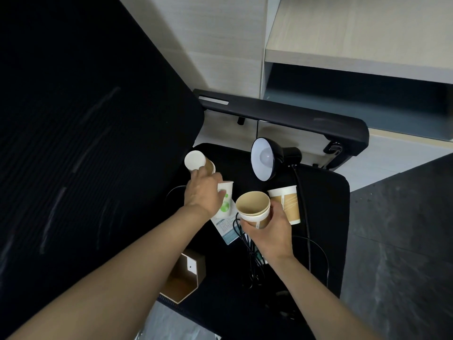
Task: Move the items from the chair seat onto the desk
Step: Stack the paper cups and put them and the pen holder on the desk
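Note:
On the black chair seat lie several paper cups. My right hand grips a stack of brown paper cups, mouth up, above the seat. My left hand reaches over a white cup with green print, fingers resting on it; whether it grips is unclear. A brown cup on its side lies just beyond that hand. Another brown cup lies to the right. A black desk lamp rests at the seat's back, its cord trailing forward. A leaflet sits under the cups.
The chair's tall black backrest fills the left. A black armrest crosses behind the seat. A wooden hexagonal box lies at the seat's near left. Pale wooden shelving stands beyond; dark floor lies to the right.

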Tool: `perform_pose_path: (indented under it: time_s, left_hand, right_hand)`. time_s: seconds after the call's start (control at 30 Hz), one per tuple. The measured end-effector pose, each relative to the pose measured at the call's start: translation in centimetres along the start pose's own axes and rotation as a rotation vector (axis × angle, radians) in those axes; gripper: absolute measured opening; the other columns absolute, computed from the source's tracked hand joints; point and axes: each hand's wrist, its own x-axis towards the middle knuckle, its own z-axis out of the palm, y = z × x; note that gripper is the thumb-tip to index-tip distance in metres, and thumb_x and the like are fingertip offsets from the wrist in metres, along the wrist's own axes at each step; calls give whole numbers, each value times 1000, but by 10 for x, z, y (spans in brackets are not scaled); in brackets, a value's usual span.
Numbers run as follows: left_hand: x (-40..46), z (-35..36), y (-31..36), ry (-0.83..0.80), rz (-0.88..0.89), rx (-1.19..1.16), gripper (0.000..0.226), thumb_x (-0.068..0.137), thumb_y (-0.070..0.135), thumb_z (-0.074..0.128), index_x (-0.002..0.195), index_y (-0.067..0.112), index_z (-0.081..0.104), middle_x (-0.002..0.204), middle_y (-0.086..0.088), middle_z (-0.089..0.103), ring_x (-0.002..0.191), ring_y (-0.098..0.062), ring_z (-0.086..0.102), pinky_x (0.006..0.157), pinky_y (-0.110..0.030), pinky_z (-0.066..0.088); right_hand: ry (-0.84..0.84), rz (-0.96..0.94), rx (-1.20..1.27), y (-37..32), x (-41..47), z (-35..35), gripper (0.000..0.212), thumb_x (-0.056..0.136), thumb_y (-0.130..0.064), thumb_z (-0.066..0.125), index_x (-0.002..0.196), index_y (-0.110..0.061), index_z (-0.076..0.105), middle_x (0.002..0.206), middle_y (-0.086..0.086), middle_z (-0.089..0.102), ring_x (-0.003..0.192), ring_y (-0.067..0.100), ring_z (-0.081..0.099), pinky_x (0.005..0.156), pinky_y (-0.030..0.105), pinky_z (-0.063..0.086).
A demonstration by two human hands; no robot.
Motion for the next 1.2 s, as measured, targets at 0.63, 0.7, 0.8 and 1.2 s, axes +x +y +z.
perform_pose_path:
  time_s: [0.63, 0.7, 0.8, 1.2]
  left_hand:
    - [-56, -25, 32, -214, 427, -223, 22, 99, 23, 38, 98, 5, 50, 96, -14, 60, 94, -30, 54, 78, -38, 44]
    - [-60, -19, 32, -218, 424, -208, 23, 96, 26, 44, 108, 8, 53, 107, -11, 62, 103, -26, 51, 86, -37, 46]
    - [-56, -18, 27, -150, 364, -208, 18, 95, 21, 46, 105, 8, 51, 105, -14, 60, 105, -29, 51, 87, -41, 47]
    - [-43, -14, 17, -43, 249, -328, 16, 96, 22, 48, 98, 7, 52, 94, -13, 60, 95, -27, 56, 82, -43, 51]
  right_hand:
    - [14, -38, 75, -24, -8, 7, 64, 65, -21, 81, 122, -20, 52, 110, 2, 63, 103, 17, 59, 88, 35, 52]
    - [-34, -39, 94, -24, -9, 6, 65, 67, -17, 78, 125, -21, 50, 113, 2, 61, 105, 17, 59, 90, 35, 52]
    - [-115, -76, 0, -13, -7, -1, 67, 71, -8, 73, 131, -22, 47, 122, 1, 54, 108, 15, 56, 89, 25, 49]
    - [167, 144, -545, 16, 43, -19, 78, 76, -43, 71, 134, 0, 39, 128, 20, 49, 118, 34, 43, 96, 39, 39]
